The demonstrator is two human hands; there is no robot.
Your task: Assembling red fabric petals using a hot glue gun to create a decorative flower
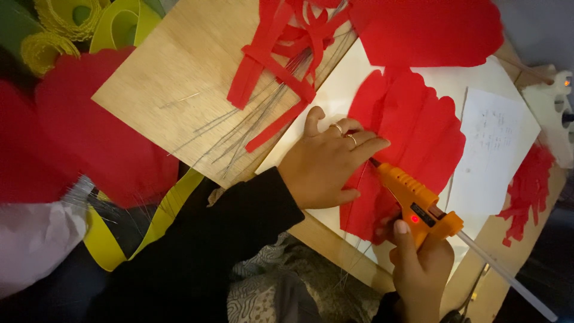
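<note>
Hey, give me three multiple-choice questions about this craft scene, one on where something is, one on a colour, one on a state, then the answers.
1. Where does the left hand rest?
A. on the scalloped red paper
B. on the yellow ribbon
C. on a green box

2. What colour is the glue gun?
A. blue
B. orange
C. white

3. How is the glue gun held?
A. lying loose on the board
B. gripped in the right hand, nozzle toward the left fingers
C. hanging from a hook

Answers:
1 A, the palm and fingers press the paper's edge.
2 B, its body is orange.
3 B, the right hand wraps its handle.
</note>
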